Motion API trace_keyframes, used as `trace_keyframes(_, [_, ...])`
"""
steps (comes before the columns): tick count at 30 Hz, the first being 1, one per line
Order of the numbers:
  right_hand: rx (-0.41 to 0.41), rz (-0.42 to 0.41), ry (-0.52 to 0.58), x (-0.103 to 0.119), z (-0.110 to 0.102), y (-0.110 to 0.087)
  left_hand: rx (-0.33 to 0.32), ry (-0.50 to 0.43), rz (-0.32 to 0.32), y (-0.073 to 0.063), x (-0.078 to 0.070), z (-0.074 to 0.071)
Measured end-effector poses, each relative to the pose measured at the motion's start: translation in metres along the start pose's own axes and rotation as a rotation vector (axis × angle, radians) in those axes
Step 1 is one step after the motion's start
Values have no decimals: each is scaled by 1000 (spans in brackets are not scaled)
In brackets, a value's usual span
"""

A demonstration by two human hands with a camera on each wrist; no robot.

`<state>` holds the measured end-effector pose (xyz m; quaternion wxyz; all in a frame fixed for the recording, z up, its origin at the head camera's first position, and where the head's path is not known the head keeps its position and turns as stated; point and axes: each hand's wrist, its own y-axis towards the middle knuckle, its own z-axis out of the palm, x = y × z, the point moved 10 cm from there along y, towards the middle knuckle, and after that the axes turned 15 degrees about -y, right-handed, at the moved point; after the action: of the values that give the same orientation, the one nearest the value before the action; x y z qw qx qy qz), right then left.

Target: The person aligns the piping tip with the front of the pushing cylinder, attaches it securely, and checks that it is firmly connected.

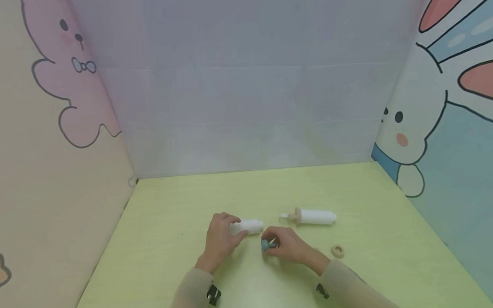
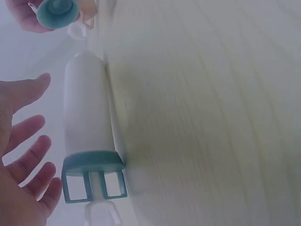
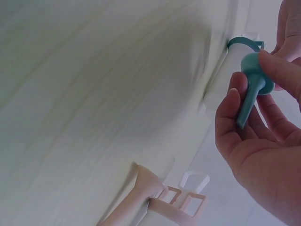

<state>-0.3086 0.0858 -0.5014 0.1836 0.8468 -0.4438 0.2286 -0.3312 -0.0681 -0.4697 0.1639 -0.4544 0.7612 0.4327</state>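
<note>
My left hand (image 1: 220,235) is at a white syringe-like tube (image 1: 253,226) lying on the table. In the left wrist view its fingers are loosely spread beside the tube (image 2: 89,108), apart from it. A teal collar (image 2: 94,162) with two loops and a white pull handle (image 2: 102,214) form one end of the tube. My right hand (image 1: 292,245) pinches a teal funnel-like nozzle (image 1: 265,245) between thumb and fingers, just right of the tube. The nozzle's thin stem (image 3: 250,103) points back toward the right palm.
A second white tube (image 1: 318,216) with a beige collar (image 1: 298,216) lies further right. A beige ring-shaped piece (image 1: 337,251) is beside my right wrist. In the right wrist view, a beige flared piece (image 3: 146,183) lies near the beige collar. Printed walls (image 1: 402,135) enclose the table.
</note>
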Motion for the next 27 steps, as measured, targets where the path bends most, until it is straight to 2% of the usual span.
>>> trace_keyframes(3, [3,0,-2,-1,-1,0,13,39,25,3,3,1])
trace_keyframes(5, [4,2,-5,-3,-1,0,37,63,18,5,7,4])
trace_keyframes(12, [-12,-34,5,1,-2,2,165,127,-61,6,24,16])
trace_keyframes(20, [-7,7,0,-2,-5,2,290,139,-139,3,35,26])
trace_keyframes(27, [-10,14,-4,-7,-7,3,323,203,-142,2,39,36])
